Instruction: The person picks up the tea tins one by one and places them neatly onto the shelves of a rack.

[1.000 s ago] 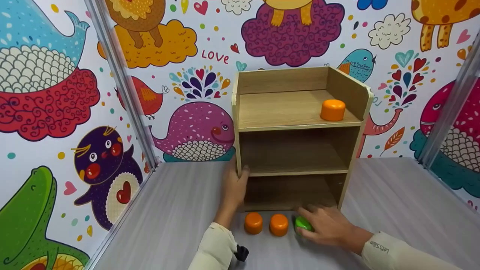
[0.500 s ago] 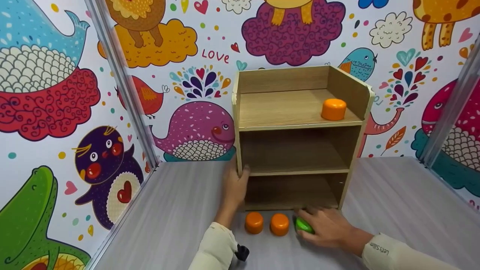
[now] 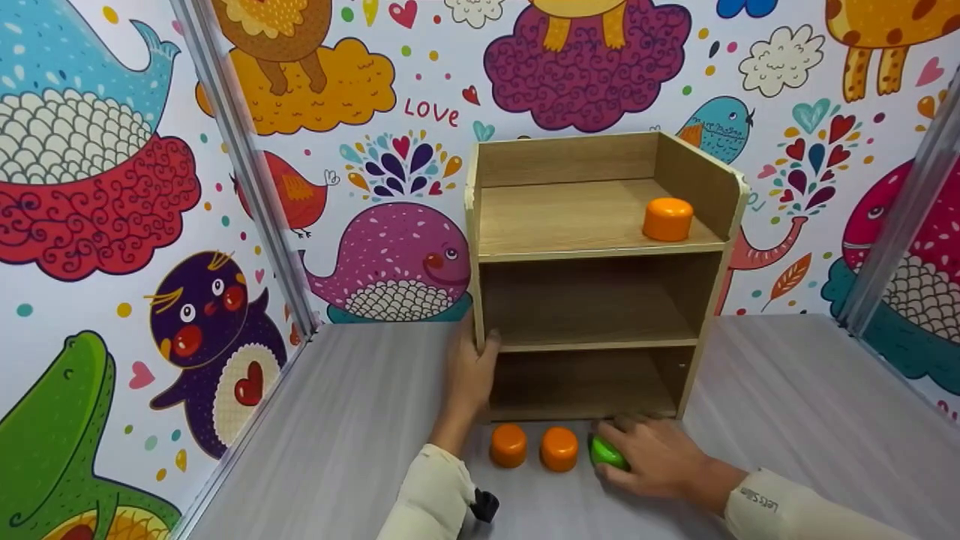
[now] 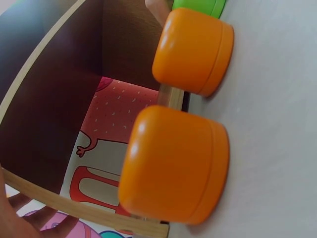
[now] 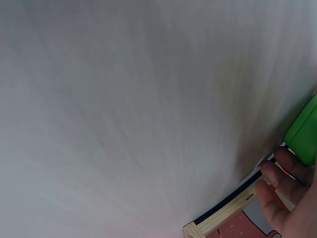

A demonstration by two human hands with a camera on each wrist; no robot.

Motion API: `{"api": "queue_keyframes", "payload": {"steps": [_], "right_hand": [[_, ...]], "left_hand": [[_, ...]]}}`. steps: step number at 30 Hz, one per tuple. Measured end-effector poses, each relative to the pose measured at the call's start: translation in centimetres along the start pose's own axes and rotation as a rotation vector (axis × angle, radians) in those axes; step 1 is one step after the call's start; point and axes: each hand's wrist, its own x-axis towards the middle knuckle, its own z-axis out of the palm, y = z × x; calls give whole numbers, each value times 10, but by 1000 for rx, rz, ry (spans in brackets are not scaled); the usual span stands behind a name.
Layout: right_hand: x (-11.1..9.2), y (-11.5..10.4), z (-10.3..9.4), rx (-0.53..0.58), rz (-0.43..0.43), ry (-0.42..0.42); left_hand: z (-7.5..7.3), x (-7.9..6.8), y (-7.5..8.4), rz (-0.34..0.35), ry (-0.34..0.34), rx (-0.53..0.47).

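Green block point(image 3: 606, 452) in right hand point(image 3: 656, 455), apparently pinched thumb-to-fingers, left hand point(image 3: 469, 379) clasping shelf point(image 3: 592, 304)

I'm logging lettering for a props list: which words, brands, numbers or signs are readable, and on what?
"LOVE": red print on the back wall.
"Let's Slim" (small, likely reading): right sleeve.
Blue bird on that wall: writing too small to read.
Wall beside the shelf: letters partly hidden.
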Motion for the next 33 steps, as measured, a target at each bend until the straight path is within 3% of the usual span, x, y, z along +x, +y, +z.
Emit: {"api": "queue_keyframes", "payload": {"steps": [7,22,33], "right_hand": [[-1,-1,0,-27,-20,40],[3,-1,-14,32,32,-73],[8,6,-33,-77,-7,76]], "left_hand": [[1,0,-1,19,10,-15],[0,0,-1,-1,4,9],[0,0,0,-42,8,28]]}}
